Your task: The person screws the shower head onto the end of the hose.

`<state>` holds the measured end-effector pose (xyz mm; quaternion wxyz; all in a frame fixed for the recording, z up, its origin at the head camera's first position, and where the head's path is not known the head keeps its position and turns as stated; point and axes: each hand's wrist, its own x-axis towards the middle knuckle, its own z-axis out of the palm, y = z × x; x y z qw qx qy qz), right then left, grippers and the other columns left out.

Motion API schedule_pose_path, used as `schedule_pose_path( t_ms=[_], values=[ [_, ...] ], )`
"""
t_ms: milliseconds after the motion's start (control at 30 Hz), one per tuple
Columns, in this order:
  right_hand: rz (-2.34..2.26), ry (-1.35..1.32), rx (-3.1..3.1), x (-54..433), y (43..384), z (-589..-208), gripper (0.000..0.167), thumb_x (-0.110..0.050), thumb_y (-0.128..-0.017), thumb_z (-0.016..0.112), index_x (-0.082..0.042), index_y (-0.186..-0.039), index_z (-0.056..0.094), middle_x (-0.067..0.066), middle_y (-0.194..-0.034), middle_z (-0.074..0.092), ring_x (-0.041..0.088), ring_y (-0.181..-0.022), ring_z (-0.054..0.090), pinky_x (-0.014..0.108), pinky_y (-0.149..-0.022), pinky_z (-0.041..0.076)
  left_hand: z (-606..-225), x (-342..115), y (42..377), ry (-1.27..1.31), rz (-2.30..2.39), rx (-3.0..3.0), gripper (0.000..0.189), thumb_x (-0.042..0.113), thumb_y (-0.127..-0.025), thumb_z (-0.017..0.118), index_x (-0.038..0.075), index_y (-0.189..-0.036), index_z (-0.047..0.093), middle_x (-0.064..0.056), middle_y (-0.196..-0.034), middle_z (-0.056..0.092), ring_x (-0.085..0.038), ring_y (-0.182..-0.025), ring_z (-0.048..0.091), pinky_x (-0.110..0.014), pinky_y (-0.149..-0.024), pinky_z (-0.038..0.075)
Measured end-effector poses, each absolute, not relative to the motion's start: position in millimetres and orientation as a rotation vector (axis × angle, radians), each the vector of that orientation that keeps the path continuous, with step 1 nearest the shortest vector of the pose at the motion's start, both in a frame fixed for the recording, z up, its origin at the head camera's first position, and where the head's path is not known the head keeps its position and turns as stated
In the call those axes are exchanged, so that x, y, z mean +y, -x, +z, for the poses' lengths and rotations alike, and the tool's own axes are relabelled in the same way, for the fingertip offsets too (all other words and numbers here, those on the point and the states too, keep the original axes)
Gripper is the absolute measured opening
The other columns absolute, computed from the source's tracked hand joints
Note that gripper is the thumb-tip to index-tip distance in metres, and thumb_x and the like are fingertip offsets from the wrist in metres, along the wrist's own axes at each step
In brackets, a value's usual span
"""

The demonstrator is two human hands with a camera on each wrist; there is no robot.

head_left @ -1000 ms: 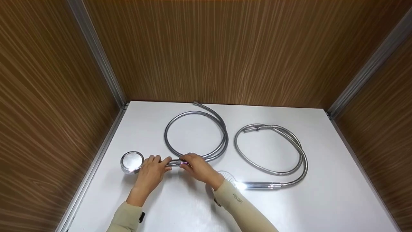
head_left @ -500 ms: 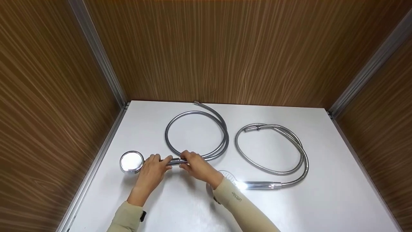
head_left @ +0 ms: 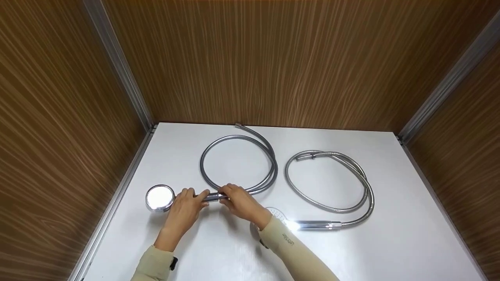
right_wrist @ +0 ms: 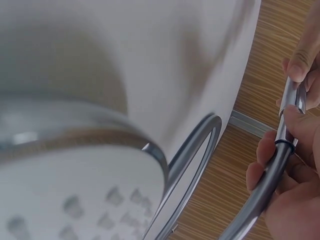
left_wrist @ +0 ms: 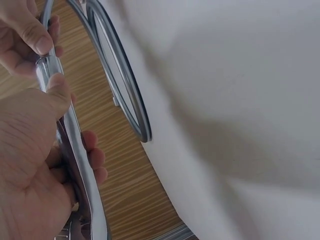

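My left hand [head_left: 183,210] grips the handle of a chrome shower head [head_left: 160,198], whose round face points up at the left. In the left wrist view, the fingers wrap the handle [left_wrist: 85,165] and the thumb lies along it near its lower end. At that end, my right hand [head_left: 244,205] holds the metal end fitting [right_wrist: 284,131] of a grey shower hose [right_wrist: 260,195]. The right wrist view shows the fitting meeting the handle, with thumb and fingers around it and the hose. From there the hose runs into a loose coil [head_left: 201,162] on the white table.
A second shower head [head_left: 318,225] lies on the table [head_left: 410,234] to the right, its perforated face partly under my right forearm. Its ribbed hose [head_left: 371,195] loops behind it. Wood-grain panels [head_left: 265,62] enclose the back and both sides.
The right fingers have shifted slightly around the hose fitting. The held shower head has turned a little, and its face now reflects more brightly. The hoses and second shower head stay put.
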<state>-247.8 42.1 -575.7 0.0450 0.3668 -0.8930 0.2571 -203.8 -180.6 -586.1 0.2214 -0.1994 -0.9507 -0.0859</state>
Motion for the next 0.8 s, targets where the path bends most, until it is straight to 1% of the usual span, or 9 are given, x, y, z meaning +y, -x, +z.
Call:
schedule_pose_path(
  t_ms=[233, 500, 567, 800],
  values=[
    [0.780, -1.132, -2.726, 42.4, 246.7, -575.0, 0.021, -0.017, -0.104, 0.066, -0.007, -0.122, 0.069, 0.005, -0.111, 0.074, 0.021, -0.103, 0.070, 0.038, -0.094, 0.057, -584.3, -181.8, 202.9, 0.560, -0.259, -2.635, 0.036, 0.031, -0.091, 0.079, 0.021, -0.125, 0.073, -0.011, -0.083, 0.054, -0.022, -0.075, 0.047, -0.040, -0.069, 0.046],
    [0.857, -1.152, -2.661, 44.4, 247.9, -578.3, 0.017, -0.012, -0.101, 0.071, -0.008, -0.115, 0.063, 0.004, -0.104, 0.070, 0.016, -0.096, 0.067, 0.033, -0.088, 0.057, -580.3, -183.5, 202.4, 0.571, -0.281, -2.673, 0.036, 0.030, -0.092, 0.078, 0.020, -0.126, 0.073, -0.010, -0.082, 0.054, -0.023, -0.074, 0.048, -0.039, -0.068, 0.046],
    [0.840, -1.156, -2.665, 44.8, 247.9, -578.9, 0.017, -0.013, -0.101, 0.071, -0.009, -0.116, 0.064, 0.004, -0.104, 0.071, 0.016, -0.094, 0.066, 0.033, -0.087, 0.057, -580.2, -183.9, 201.9, 0.571, -0.278, -2.670, 0.036, 0.029, -0.092, 0.079, 0.019, -0.126, 0.073, -0.010, -0.082, 0.053, -0.023, -0.074, 0.047, -0.039, -0.069, 0.046],
    [0.771, -1.178, -2.678, 44.9, 247.7, -578.7, 0.019, -0.016, -0.102, 0.069, -0.009, -0.120, 0.068, 0.003, -0.105, 0.073, 0.017, -0.097, 0.069, 0.036, -0.090, 0.057, -581.5, -183.0, 202.0, 0.576, -0.248, -2.630, 0.036, 0.030, -0.089, 0.080, 0.022, -0.123, 0.071, -0.011, -0.084, 0.055, -0.026, -0.077, 0.052, -0.042, -0.072, 0.048]
  ],
)
